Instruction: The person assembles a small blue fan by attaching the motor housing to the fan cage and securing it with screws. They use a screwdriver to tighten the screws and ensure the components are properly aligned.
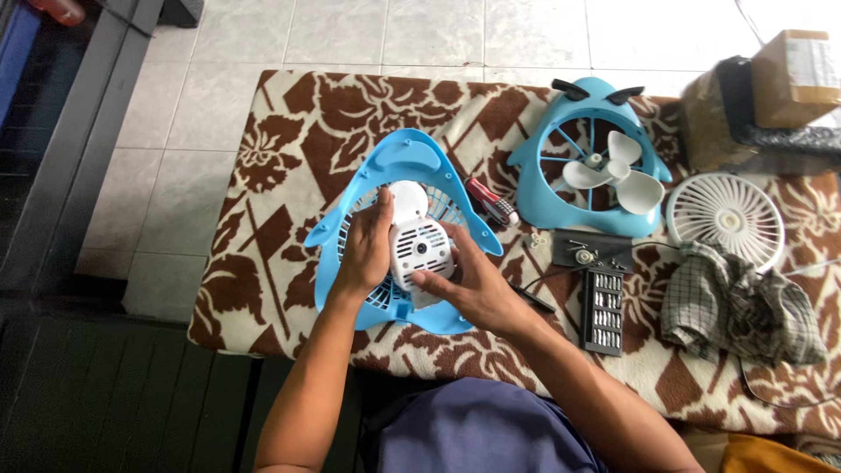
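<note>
- Blue plastic fan shell [350, 229], shaped like a rounded fish, lies flat near the middle of the worktop [263, 263], which is covered with a brown-and-cream flowered cloth.
- White motor housing [419, 241] sits in the shell's grilled centre; its slotted back faces up.
- Left hand [366, 245] lies on the left side of the housing, fingers curled loosely against it, thumb along its edge; a light hold, not a full clasp.
- Right hand [469, 280] comes in from the housing's lower right, thumb and forefinger pinched at its lower edge; whether anything small sits between them cannot be told.
- Red-handled screwdriver [491, 203] lies just to the right of the shell, near its upper rim.
- Second blue shell [534, 158], with white fan blades [618, 171] in it, lies further right of the first, well apart from both hands.
- White round grille [727, 215] lies right of the second shell, just beside it.
- Black bit case [603, 311], open with rows of bits, lies right of the right hand's wrist; a dark tray [591, 250] with small parts sits just above it.
- Checked cloth [736, 307], crumpled, lies right of the bit case.
- Cardboard box [793, 74] stands beyond the round grille, at the far corner.
</note>
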